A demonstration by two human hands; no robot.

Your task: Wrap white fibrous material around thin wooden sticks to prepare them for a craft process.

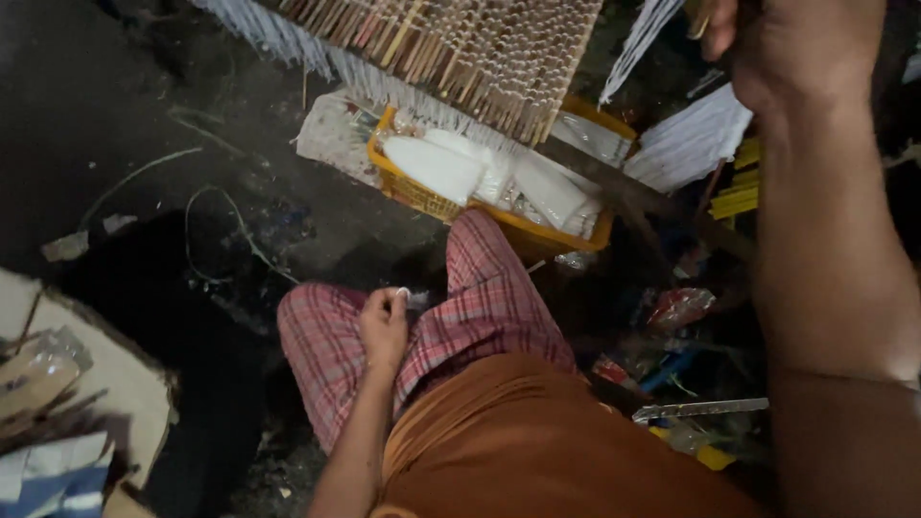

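My left hand [384, 324] rests on my lap over red plaid trousers [480, 307], fingers curled around a small white piece [403, 293] pinched at the fingertips. My right hand [796, 48] is raised at the top right, close to the camera and seen from the back. Its fingers are bent next to a frame of many thin sticks [480, 48]. What it grips is hidden, apart from a yellowish bit at its fingertips. Below the frame stands a yellow basket [408, 187] with white plastic bags [436, 165] in it.
The floor is dark, with loose wires at the left. Cardboard with scraps [86, 384] lies at the lower left. White stick bundles [691, 139] and yellow sticks [734, 197] sit at the right. Coloured clutter and a metal blade-like strip [700, 410] lie by my right knee.
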